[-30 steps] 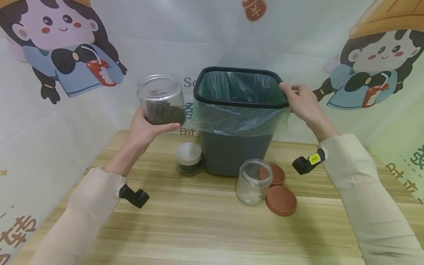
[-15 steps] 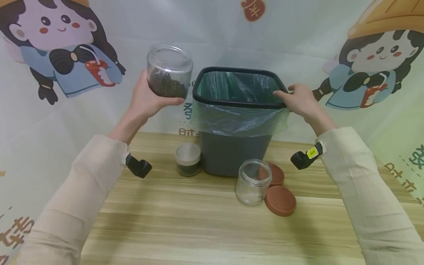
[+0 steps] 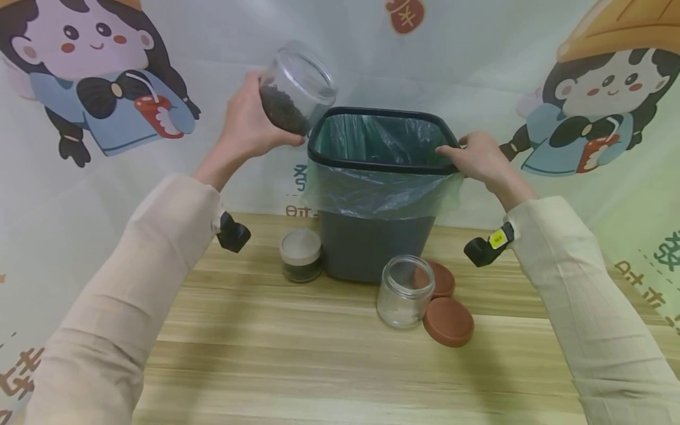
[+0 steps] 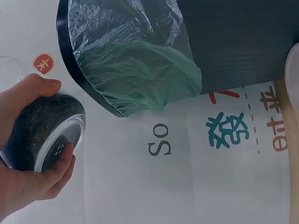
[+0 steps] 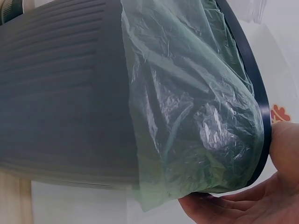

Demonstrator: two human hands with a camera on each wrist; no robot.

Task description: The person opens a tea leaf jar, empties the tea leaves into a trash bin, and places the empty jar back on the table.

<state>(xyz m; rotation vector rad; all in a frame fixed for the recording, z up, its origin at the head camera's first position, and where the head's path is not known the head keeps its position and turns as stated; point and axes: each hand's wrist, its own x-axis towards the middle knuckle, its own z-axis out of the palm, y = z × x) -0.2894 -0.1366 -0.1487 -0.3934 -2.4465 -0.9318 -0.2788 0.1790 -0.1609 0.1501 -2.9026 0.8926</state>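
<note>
In the head view my left hand (image 3: 249, 121) grips a clear glass jar (image 3: 310, 71) part-filled with dark dried leaves (image 3: 283, 110). The jar is lidless and tilts to the right, its mouth near the left rim of a trash can (image 3: 374, 242). In the left wrist view the fingers and thumb curl around the jar's base. My right hand (image 3: 478, 156) holds the can's right rim, thumb over the edge and fingers outside beneath it. A translucent green bag (image 5: 187, 107) lines the can and folds over its black rim.
Left of the can stands a small jar with a pale lid (image 3: 300, 248) and dark contents. In front of it is an open clear jar (image 3: 405, 295). Two reddish-brown lids (image 3: 448, 321) lie beside that jar on the wooden table (image 3: 319, 366). A printed sheet (image 3: 228, 35) hangs behind.
My left hand has raised the jar of leaves, moved it right toward the can and tipped it over to the right. My right thumb has shifted inward over the can's rim.
</note>
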